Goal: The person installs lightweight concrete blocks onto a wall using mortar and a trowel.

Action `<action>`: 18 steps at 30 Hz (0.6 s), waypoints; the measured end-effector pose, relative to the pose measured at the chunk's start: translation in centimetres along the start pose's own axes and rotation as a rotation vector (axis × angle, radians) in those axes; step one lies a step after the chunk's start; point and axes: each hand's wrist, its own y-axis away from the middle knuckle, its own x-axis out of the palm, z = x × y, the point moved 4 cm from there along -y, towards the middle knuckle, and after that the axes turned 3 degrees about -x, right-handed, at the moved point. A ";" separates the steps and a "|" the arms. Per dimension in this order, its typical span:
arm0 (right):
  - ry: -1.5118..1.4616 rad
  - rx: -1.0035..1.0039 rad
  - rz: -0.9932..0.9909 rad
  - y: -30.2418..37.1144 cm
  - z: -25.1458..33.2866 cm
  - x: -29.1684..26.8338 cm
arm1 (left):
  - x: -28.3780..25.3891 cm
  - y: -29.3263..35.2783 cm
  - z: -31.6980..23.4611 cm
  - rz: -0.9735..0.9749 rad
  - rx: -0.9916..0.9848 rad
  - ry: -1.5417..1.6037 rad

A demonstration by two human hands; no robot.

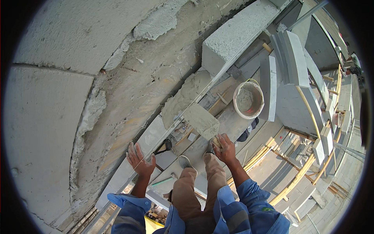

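Observation:
My right hand is closed around the handle of a trowel, whose broad blade is coated with grey mortar. The blade's far edge reaches toward a bed of wet mortar spread along the wall top. My left hand lies with fingers spread at the edge of a pale block course, beside the concrete face. A thin straight line runs along the course and passes by that hand. Farther along sits a large pale block. Beyond the trowel stands a round bucket with mortar inside.
A concrete wall with broken edges fills the left side. Below my hands is a plank platform with a black-headed tool. Stacked grey panels and bamboo poles stand to the right. Another person is at the far right.

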 end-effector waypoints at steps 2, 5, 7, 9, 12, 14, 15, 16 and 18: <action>-0.062 0.011 -0.001 1.8 -1.7 -0.5 | 0.0 -0.2 -0.3 -0.005 0.018 -0.007; -0.042 0.212 -0.113 3.5 -7.1 -1.5 | 0.1 -0.4 -1.4 0.018 0.060 -0.027; 0.128 0.458 -0.117 2.7 -12.9 -1.5 | 0.2 0.1 -0.3 0.018 0.009 -0.107; 0.216 0.643 -0.011 1.4 -19.9 -1.4 | 0.4 0.5 0.3 0.031 0.054 -0.130; 0.340 0.818 0.156 -1.6 -29.6 -2.4 | 0.8 0.4 -0.2 0.056 0.063 -0.172; 0.399 0.877 0.216 -4.1 -34.5 -3.0 | 1.2 0.7 0.2 0.087 0.022 -0.226; 0.463 0.910 0.240 -4.8 -37.6 -2.8 | 1.4 0.9 0.4 0.106 0.032 -0.238; 0.480 0.921 0.329 -6.0 -40.1 -2.2 | 1.4 0.9 0.6 0.091 0.040 -0.227; 0.528 0.904 0.411 -8.5 -42.3 -1.2 | 1.1 0.8 0.3 0.082 0.060 -0.187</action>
